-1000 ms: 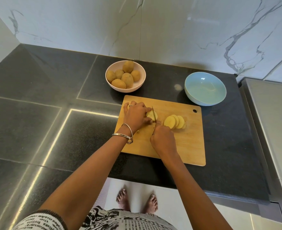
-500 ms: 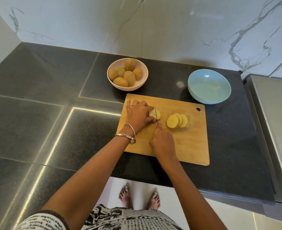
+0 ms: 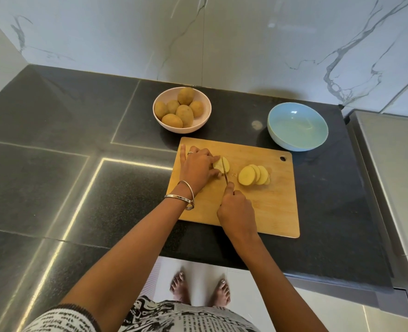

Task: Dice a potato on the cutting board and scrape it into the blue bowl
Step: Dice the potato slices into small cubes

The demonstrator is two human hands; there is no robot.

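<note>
A wooden cutting board (image 3: 277, 207) lies on the black counter. My left hand (image 3: 197, 170) holds the uncut end of a peeled potato (image 3: 222, 164) on the board's left part, fingers curled over it. My right hand (image 3: 236, 209) grips a knife (image 3: 225, 172) by its handle; the thin blade stands in the potato beside my left fingertips. Several cut round slices (image 3: 253, 174) lean together to the right of the blade. The blue bowl (image 3: 297, 127) sits empty beyond the board's far right corner.
A pink bowl (image 3: 182, 110) holding several whole potatoes stands behind the board's left corner. A marble wall rises at the back. A steel surface (image 3: 394, 164) borders the counter on the right. The counter's front edge runs just below the board.
The knife has stayed at the potato while the blade worked through it. The camera view shifted slightly; hands and slices keep their places on the board.
</note>
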